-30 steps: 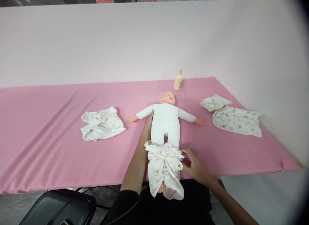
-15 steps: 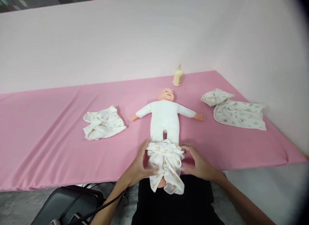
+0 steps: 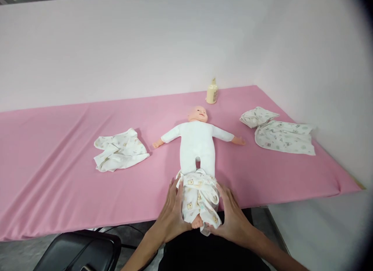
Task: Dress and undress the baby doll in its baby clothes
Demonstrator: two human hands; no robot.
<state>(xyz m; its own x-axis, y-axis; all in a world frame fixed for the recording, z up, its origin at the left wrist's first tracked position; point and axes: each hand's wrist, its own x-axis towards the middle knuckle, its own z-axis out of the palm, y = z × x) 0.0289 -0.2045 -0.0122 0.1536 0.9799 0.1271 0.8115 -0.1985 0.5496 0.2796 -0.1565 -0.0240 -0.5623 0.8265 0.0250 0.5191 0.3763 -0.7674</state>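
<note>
Fingers and thumbs spread wide apart, the left hand (image 3: 167,216) and right hand (image 3: 234,222) are cupping the sides of the bear-print baby trousers (image 3: 190,191), which are lying between them around a white-bodied baby doll's (image 3: 197,143) lower legs. Pink cloth (image 3: 140,197) is covering the counter under the doll and stretching off beyond both hands, creasing far to the left hand's left. Behind it a plain white wall (image 3: 131,49) is rising, while a black chair (image 3: 81,249) is standing below the left hand on grey floor (image 3: 13,255).
</note>
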